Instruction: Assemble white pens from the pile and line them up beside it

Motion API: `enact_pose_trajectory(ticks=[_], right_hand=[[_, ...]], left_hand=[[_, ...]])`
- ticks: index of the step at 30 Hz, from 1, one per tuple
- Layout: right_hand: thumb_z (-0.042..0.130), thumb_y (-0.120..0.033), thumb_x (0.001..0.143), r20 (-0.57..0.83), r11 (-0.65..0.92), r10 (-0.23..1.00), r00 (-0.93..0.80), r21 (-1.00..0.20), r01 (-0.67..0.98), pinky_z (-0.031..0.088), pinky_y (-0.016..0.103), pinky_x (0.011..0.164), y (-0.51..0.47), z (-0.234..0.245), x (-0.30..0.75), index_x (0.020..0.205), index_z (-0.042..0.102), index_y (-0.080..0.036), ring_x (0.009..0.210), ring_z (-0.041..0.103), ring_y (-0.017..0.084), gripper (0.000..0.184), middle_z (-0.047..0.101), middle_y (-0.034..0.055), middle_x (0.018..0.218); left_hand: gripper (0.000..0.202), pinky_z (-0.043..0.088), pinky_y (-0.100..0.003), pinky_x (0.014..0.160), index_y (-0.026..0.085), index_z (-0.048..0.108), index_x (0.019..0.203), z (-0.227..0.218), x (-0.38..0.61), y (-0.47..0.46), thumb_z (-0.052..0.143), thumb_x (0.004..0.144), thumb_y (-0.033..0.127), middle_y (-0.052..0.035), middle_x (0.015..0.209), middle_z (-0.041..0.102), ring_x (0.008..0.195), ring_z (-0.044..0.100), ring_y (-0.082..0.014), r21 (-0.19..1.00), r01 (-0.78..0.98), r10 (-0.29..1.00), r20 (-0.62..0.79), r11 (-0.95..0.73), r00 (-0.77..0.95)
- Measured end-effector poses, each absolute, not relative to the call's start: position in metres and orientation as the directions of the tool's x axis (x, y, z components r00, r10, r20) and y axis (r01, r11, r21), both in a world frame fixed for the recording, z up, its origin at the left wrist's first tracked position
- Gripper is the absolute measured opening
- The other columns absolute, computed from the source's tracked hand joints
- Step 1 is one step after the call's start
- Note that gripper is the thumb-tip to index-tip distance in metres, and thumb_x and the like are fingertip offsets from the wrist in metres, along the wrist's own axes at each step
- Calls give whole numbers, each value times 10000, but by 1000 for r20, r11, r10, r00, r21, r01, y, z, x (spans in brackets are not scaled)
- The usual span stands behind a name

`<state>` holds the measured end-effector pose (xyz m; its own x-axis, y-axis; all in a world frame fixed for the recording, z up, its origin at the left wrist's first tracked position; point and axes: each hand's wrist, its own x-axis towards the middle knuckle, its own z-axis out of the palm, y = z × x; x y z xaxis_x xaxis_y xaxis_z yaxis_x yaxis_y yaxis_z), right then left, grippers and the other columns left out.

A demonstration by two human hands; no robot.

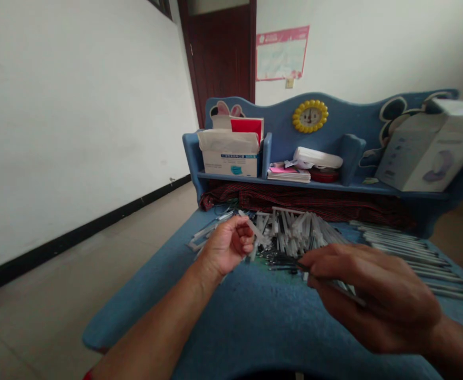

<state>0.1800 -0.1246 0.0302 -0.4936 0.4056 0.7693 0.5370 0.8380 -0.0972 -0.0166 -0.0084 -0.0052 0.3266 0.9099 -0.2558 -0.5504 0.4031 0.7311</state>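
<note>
My left hand (231,240), above the left part of the desk, is closed with thumb and fingers around a short translucent white plastic piece (256,229). In the right foreground my right hand (369,295) is pinched on a slim pen-like rod (348,292); its dark end shows at the fingertips, and the palm hides much of it. Between and beyond the hands lies a pile of translucent plastic tubes (290,229). Small dark slender parts (281,261) lie at the pile's near edge, too small to name. To the right, several long slim pen-like rods (409,250) lie in a row.
The blue desk (255,322) has a raised back shelf with a mask box (231,161), papers (289,175), a yellow-rimmed clock (309,116) and a large white carton (429,150). A dark red checked cloth (295,199) lies under the shelf. A white wall stands left.
</note>
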Motion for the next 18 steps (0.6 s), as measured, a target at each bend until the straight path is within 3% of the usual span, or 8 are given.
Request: enact_pose_trajectory(ticks=[18], right_hand=[[524, -55, 799, 765, 829, 283, -579, 108, 548, 489, 257, 669, -115, 23, 179, 870, 541, -160, 715, 641, 129, 129, 705, 65, 895]], left_hand=[[215, 330, -186, 335, 120, 542, 587, -8, -13, -11, 504, 799, 133, -26, 475, 581, 326, 431, -76, 677, -570, 879, -277, 465, 388]])
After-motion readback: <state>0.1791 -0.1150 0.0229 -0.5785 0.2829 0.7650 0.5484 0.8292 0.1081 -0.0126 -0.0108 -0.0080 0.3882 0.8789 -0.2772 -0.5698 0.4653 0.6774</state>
